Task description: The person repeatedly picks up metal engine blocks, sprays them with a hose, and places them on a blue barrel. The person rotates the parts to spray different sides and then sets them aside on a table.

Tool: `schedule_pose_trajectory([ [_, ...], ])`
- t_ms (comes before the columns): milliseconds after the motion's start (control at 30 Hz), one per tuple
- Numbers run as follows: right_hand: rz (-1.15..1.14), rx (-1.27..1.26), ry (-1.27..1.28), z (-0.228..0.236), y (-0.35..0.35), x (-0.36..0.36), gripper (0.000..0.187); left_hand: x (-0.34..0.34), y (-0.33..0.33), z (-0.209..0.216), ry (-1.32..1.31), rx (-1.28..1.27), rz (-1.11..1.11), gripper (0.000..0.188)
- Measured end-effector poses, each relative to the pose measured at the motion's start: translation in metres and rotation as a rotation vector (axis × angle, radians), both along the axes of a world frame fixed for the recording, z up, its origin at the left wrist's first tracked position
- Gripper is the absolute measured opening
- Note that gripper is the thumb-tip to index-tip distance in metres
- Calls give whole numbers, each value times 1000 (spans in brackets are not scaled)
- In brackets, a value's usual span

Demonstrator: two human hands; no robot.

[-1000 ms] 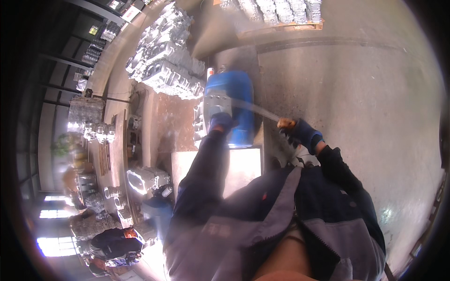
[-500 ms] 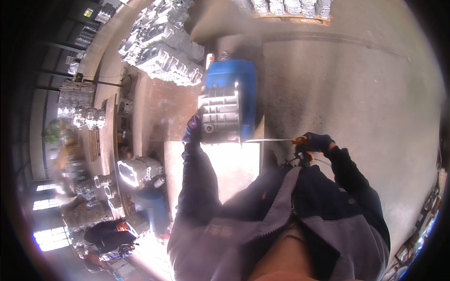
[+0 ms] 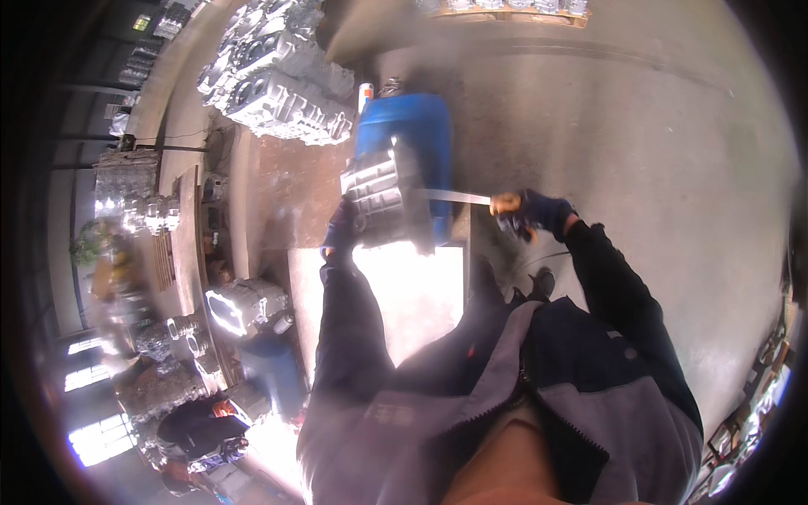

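A ribbed grey metal casting [image 3: 374, 192] rests tilted on top of a blue barrel [image 3: 412, 118]. My left hand [image 3: 340, 225], in a dark glove, is closed on the casting's left side; most of its fingers are hidden. On the right, my gloved right hand [image 3: 547, 214] grips the orange-brown handle of a long, flat metal file [image 3: 459, 197]. The file's blade reaches leftward to the casting's right edge, where its tip is lost from sight. Whether it touches the metal I cannot tell.
Shiny engine-block castings [image 3: 286, 101] are stacked beyond the barrel at left. A white can [image 3: 365, 95] stands behind the barrel. Another blue barrel [image 3: 273, 370] bears a casting [image 3: 244, 308] at left. A co-worker [image 3: 202, 431] bends at lower left. A loaded pallet [image 3: 513, 15] lies far ahead.
The casting has tilted, its right side turning into shadow. My right hand has moved forward and left with the file, whose blade now lies further up along the casting's right edge.
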State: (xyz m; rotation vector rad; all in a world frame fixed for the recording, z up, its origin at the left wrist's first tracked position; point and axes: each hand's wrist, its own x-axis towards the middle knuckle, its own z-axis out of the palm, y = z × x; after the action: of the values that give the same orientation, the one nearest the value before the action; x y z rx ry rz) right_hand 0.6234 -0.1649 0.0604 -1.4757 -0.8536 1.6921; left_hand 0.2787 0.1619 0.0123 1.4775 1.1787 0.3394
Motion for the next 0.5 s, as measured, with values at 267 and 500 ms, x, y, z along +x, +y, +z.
schedule_pose_trajectory([
  [267, 65, 194, -69, -34, -35, -7, 17, 54, -127, 52, -179, 606, 147, 55],
  [500, -81, -69, -191, 29, 27, -2, 26, 69, -145, 52, 400, 684, 213, 76],
])
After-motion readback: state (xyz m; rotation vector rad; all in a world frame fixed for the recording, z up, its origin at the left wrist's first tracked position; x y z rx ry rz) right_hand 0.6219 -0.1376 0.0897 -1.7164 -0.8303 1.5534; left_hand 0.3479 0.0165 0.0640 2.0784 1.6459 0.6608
